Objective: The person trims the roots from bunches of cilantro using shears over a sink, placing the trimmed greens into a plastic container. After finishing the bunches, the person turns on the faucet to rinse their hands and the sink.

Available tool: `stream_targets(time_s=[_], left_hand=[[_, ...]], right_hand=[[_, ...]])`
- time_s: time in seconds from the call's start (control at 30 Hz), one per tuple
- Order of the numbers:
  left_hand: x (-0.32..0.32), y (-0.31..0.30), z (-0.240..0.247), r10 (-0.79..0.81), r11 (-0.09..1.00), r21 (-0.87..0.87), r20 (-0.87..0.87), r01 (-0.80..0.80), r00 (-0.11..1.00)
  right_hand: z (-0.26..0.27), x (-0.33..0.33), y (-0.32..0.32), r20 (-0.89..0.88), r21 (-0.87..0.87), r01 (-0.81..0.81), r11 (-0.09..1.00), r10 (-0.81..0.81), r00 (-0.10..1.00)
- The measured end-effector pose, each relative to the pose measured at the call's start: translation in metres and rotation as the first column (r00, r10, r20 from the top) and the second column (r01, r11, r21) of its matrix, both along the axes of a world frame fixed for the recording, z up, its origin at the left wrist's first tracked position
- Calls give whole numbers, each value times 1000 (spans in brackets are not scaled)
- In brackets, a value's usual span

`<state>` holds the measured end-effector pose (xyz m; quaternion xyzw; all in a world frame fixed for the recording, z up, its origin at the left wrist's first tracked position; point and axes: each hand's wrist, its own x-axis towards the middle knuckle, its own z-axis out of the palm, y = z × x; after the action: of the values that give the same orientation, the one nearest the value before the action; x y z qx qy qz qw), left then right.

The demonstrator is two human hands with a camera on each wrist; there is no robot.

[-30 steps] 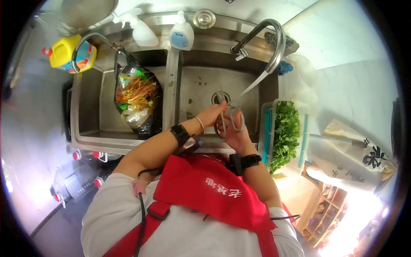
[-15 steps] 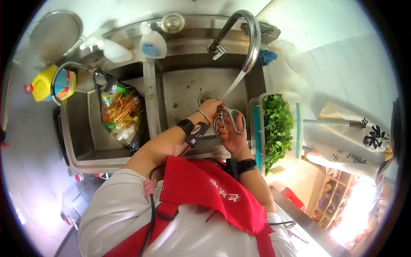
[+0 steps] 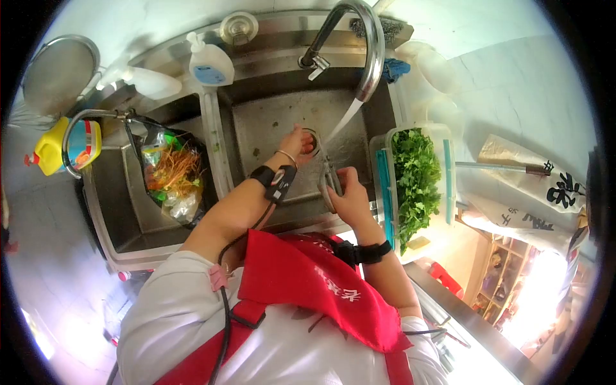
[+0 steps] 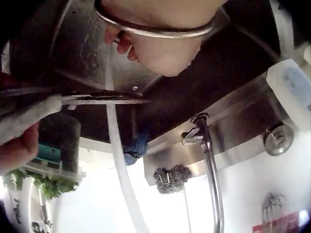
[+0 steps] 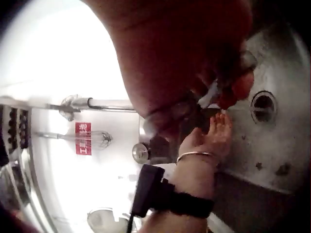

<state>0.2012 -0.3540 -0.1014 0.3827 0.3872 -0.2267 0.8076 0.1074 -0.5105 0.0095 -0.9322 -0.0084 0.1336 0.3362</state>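
My right hand (image 3: 351, 197) grips a pair of scissors (image 3: 328, 186) by the handles over the near part of the right sink basin (image 3: 256, 115). In the left wrist view the scissors' blades (image 4: 112, 101) cross in front of the running water (image 4: 116, 136). My left hand (image 3: 296, 144) is apart from the scissors, beside the drain (image 3: 312, 140), palm up with relaxed fingers in the right wrist view. Water streams from the curved faucet (image 3: 372, 58). Close in the right wrist view, my right hand (image 5: 189, 63) is dark and hides much of the scissors.
A plastic box of leafy greens (image 3: 416, 183) stands right of the basin. The left basin holds a bag of root trimmings (image 3: 176, 170). Behind stand a pump bottle (image 3: 210, 64), a spray bottle (image 3: 151, 83) and a yellow jug (image 3: 58, 147). A blue cloth (image 3: 396, 69) lies by the faucet.
My left hand has let go of the scissors' blade end and moved left and away, toward the drain. My right hand keeps hold of the scissors, which have turned. The head view has shifted.
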Motion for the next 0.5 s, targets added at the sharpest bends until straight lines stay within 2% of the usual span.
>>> stream_targets(time_s=[0.03, 0.07, 0.1, 0.17, 0.2, 0.3, 0.43, 0.5], left_hand=[[-6, 4, 25, -94, 995, -22, -12, 94, 995], [-13, 6, 39, -188, 981, -44, -22, 187, 982], [-16, 5, 36, -188, 981, -41, -21, 187, 982], [-25, -4, 24, -413, 910, 115, 155, 399, 897], [-28, -6, 41, -449, 881, 234, 143, 411, 882], [-25, -9, 31, -434, 875, 286, 108, 390, 895], [-13, -15, 13, -477, 866, 248, 145, 435, 867], [-12, -26, 7, -401, 881, 334, 148, 335, 904]], right_hand=[[4, 1, 1, 1, 0, 1, 1000, -1, 1000], [11, 3, 3, 34, -100, -42, 994, 46, 998], [17, 5, 5, 63, -199, -81, 977, 95, 993], [21, 7, 7, 69, -262, -133, 956, 156, 985], [22, 7, 7, 70, -329, -184, 926, 218, 973], [23, 5, 12, 14, -390, -196, 900, 219, 976], [25, 0, 11, 21, -446, -169, 879, 199, 980], [26, -4, 7, 49, -439, -141, 887, 181, 982]])
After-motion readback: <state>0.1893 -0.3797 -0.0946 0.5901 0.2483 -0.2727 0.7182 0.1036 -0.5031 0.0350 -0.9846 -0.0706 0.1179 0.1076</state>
